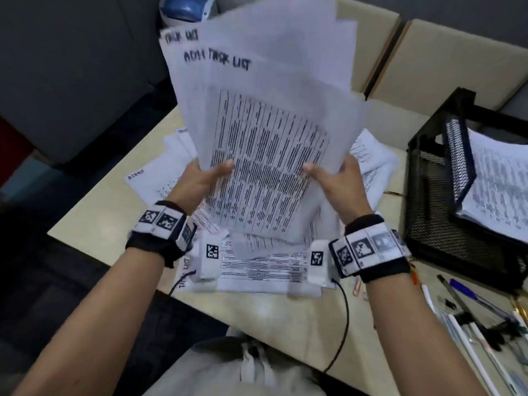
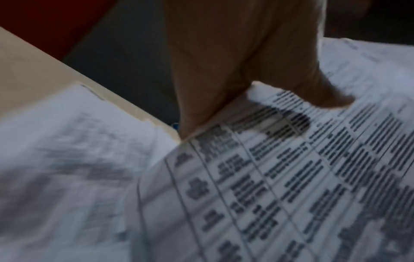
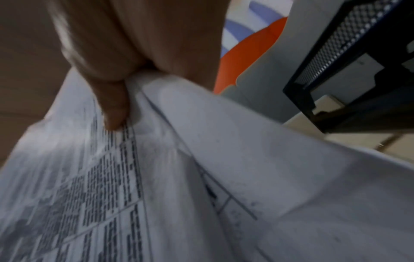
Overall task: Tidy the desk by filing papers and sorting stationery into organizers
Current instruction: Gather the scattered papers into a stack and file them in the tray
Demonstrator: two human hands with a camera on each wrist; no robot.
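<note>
Nearest the body, loose printed sheets (image 1: 257,270) lie spread on the tabletop (image 1: 285,324), with pens (image 1: 471,298) and clips scattered at the right edge. Just above them, the left hand (image 1: 200,181) and the right hand (image 1: 337,181) hold a raised sheaf of papers (image 1: 263,132) by its lower corners. Each thumb (image 2: 322,95) presses on the printed front while the fingers curl behind, so both hands are closed on the stack. The sheaf stands nearly upright over the loose pile, clear of it, and its top edges fan unevenly, some pages headed with handwritten titles. To the right, near but apart, stands the black mesh tray (image 1: 428,195), already holding filed pages (image 1: 500,181). Further back, more sheets lie flat beyond the hands. The step in hand looks like squaring the bundle before filing. To do it well, loosen the pinch a little, let the pages drop so their bottom edges meet the tabletop, and tap until the fanned tops align. Keep thumbs low so no page slips out sideways. Then carry the bundle level to the tray.
</note>
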